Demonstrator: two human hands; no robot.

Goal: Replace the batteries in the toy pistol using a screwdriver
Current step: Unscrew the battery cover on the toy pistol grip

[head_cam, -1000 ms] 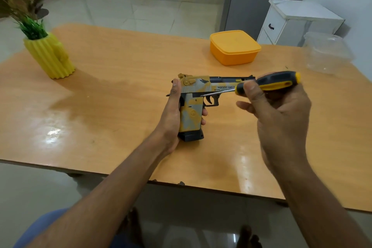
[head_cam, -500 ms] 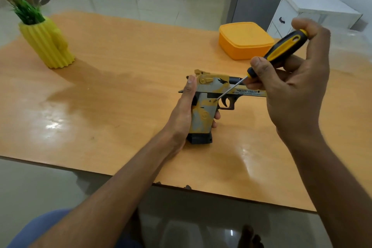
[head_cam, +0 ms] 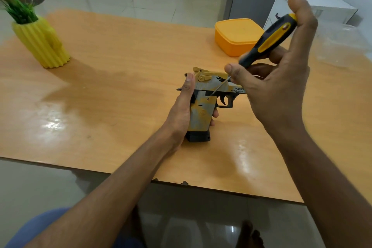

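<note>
Two hands at work, left hand [head_cam: 182, 112] wrapped around toy pistol [head_cam: 203, 106] grip, right hand [head_cam: 279, 78] pinching tilted screwdriver [head_cam: 267, 41]

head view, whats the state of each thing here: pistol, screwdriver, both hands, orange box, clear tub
toy pistol: on its side on the table, held by the grip
screwdriver: tilted, tip down at a screw above the grip
left hand: wrapped round the pistol grip
right hand: holds the screwdriver handle
orange box: lid on
clear tub: too blurred to tell
</note>
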